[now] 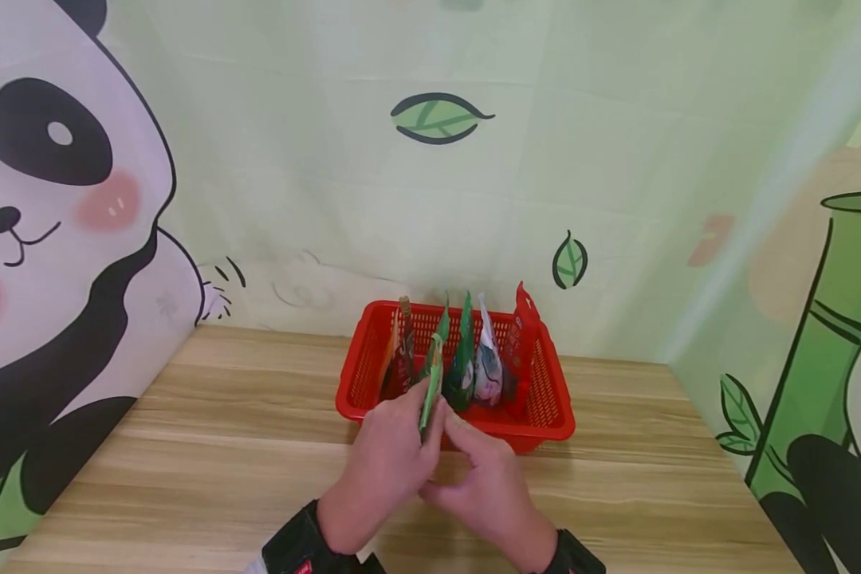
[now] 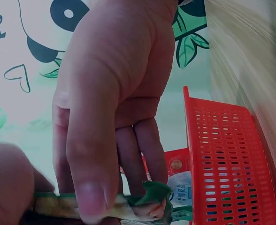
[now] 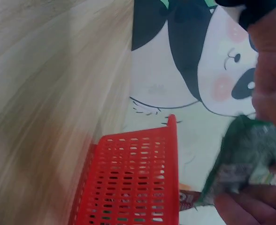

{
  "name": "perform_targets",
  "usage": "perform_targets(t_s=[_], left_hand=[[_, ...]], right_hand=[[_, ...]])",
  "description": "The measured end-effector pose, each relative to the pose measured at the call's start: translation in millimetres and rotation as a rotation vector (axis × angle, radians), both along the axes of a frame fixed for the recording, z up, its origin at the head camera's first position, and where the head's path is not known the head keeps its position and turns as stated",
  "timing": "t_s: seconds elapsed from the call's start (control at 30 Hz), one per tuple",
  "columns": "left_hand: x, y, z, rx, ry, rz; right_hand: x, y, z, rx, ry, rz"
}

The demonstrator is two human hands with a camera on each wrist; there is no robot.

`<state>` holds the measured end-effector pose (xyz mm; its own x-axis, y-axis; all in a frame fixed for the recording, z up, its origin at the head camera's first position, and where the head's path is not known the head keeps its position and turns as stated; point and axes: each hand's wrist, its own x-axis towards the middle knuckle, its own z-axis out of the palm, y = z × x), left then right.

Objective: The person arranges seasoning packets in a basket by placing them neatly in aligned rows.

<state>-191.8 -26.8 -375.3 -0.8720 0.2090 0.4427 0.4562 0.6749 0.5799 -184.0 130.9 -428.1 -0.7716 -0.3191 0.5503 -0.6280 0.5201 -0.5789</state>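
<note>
A thin green snack packet stands edge-on in front of the basket. My left hand grips it, and in the left wrist view its thumb lies along the packet's edge. Curled close beside it, my right hand pinches the packet's near end, largely covered by the left hand in the head view. The dark green printed face of the packet shows in the right wrist view. Just beyond the hands, a red plastic basket holds several upright packets, including green ones, a white one and a red one.
A wood-grain table carries the basket near its back edge. Behind stands a pale green backdrop with pandas, leaves and bamboo printed on it. The basket's perforated wall rises close to both hands.
</note>
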Motion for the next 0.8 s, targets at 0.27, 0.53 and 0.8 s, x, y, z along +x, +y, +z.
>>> perform_targets(t_s=[0.27,0.53,0.8], left_hand=[[-2.1,-11.5,0.0,-0.033,-0.039,0.026],[-5.5,-21.4,-1.0,0.005,-0.006,0.073],[-8.1,-30.8,3.1,0.047,-0.038,0.089]], right_hand=[[-13.3,23.2,-4.2,0.017,-0.163,0.022],[-38.5,58.9,-8.3,0.288,-0.022,-0.268],[-54.8,81.0,-14.1,0.447,-0.155,-0.334]])
